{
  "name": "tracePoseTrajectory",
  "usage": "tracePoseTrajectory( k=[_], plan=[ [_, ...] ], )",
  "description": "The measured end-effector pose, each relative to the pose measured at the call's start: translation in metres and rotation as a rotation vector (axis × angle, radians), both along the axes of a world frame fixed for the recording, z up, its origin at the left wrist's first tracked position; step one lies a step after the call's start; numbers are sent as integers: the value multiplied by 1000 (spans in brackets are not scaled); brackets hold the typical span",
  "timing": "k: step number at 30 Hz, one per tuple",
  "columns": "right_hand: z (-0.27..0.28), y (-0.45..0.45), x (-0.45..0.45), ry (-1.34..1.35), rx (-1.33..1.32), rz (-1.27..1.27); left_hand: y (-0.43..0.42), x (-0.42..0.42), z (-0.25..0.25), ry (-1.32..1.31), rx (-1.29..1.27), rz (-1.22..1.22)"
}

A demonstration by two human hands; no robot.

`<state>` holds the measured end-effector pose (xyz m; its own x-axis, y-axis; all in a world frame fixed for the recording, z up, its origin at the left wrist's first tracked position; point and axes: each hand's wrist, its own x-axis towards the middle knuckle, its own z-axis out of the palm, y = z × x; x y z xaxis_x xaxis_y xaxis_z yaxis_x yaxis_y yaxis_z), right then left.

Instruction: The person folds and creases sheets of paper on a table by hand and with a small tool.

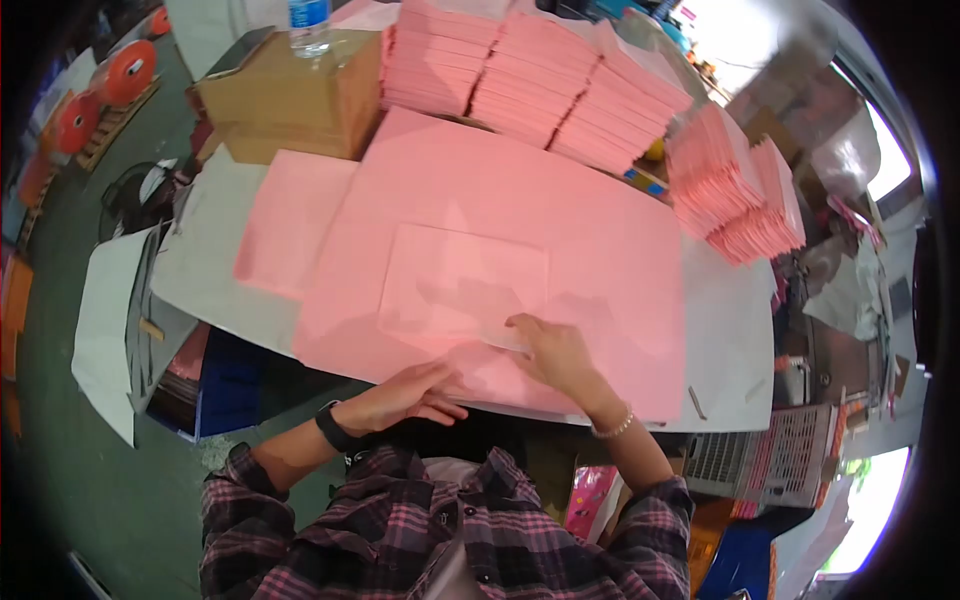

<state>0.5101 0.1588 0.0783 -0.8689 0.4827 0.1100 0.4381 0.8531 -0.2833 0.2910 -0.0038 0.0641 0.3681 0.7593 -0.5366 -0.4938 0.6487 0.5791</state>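
Observation:
A large pink sheet (620, 260) lies across the table, and on its middle rests a smaller pink rectangular piece (465, 265). My right hand (555, 355) is at the lower right corner of that piece, fingers bent together around something thin and pale that I cannot make out. Near the front edge of the large sheet, my left hand (405, 397) hovers with its fingers apart and nothing held. To the left, another pink sheet (290, 225) lies partly beside the large one.
Tall stacks of pink pieces (525, 75) line the back, with more stacks (725, 180) at the right. A cardboard box (290, 95) at the back left bears a water bottle (309, 28) and a phone (240, 52). A small tool (697, 402) lies front right.

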Motion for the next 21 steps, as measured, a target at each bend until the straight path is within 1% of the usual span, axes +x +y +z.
tracePoseTrajectory(
  k=[1,3,4,6,7,8,11,12,13,14,15,16,17,21],
  plan=[
    [11,-13,-11,7,-2,23,0,-3,-1,83,28,106],
    [30,-41,-35,193,-673,-74,2,-10,-5,250,85,305],
    [31,-45,-40,195,-675,-59,2,-17,-13,257,84,318],
    [34,-48,-51,302,-903,21,0,-43,-39,553,446,550],
    [34,-49,-55,356,-1017,61,-2,-63,-49,566,449,558],
    [32,-48,-57,362,-1016,74,-4,-89,-60,778,495,591],
    [23,-42,-51,545,-1128,-133,-13,-191,-97,1434,578,651],
    [21,-40,-47,553,-1131,-127,-15,-210,-80,1570,514,679],
    [21,-38,-43,541,-1159,-207,-16,-226,-63,1704,447,707],
    [20,-35,-38,529,-1187,-287,-16,-248,-62,1713,450,704],
    [19,-33,-35,516,-1213,-367,-15,-272,-67,1686,398,698],
    [17,-33,-32,525,-1217,-362,-13,-287,-67,1659,347,693],
    [16,-32,-29,524,-1211,-368,-10,-297,-69,1668,351,690],
    [16,-33,-21,506,-1195,-399,4,-314,-71,1652,278,697]
  ],
)
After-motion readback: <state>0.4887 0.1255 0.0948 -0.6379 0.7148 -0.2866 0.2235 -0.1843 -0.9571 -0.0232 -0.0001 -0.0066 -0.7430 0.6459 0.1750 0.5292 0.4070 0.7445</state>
